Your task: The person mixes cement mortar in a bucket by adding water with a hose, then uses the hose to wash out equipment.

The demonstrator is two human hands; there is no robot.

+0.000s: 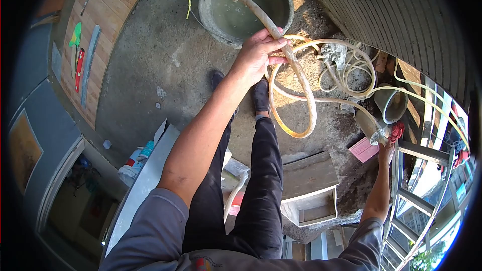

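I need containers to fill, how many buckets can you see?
2: a large bucket at the top with the hose end in it, and a small bucket at right. Others may be hidden.

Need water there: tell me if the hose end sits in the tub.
In: the hose, held by the left hand, ends inside the tub rim.

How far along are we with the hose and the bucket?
Done: the hose has its end in the bucket, which holds cloudy water below the rim. In hand: the left hand grips the hose near the bucket; the right hand is at the red fitting. Left: the bucket is not full; whether water flows cannot be told.
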